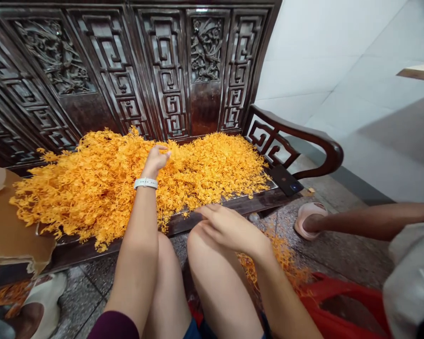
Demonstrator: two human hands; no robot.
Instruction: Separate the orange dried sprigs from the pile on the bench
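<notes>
My left hand [157, 161], with a white watch band [146, 183] at the wrist, is over a large heap of yellow-orange artificial flower sprigs [102, 179]. Its fingers are curled toward the thumb, and a slightly blurred yellow tuft [176, 154] is at the fingertips; the hold itself is partly hidden. My right hand [229, 226] lies palm down across my right knee, fingers stretched out, near the front edge of the bench [229, 205]. Nothing shows in it. The heap spreads over the seat of this dark carved wooden bench.
A black phone [285, 180] lies at the seat's right end under the curved armrest [304, 129]. A cardboard box [17, 230] is at left. Orange sprigs [286, 259] and a red plastic stool [346, 301] are beside my right leg. Another person's leg [367, 219] is at right.
</notes>
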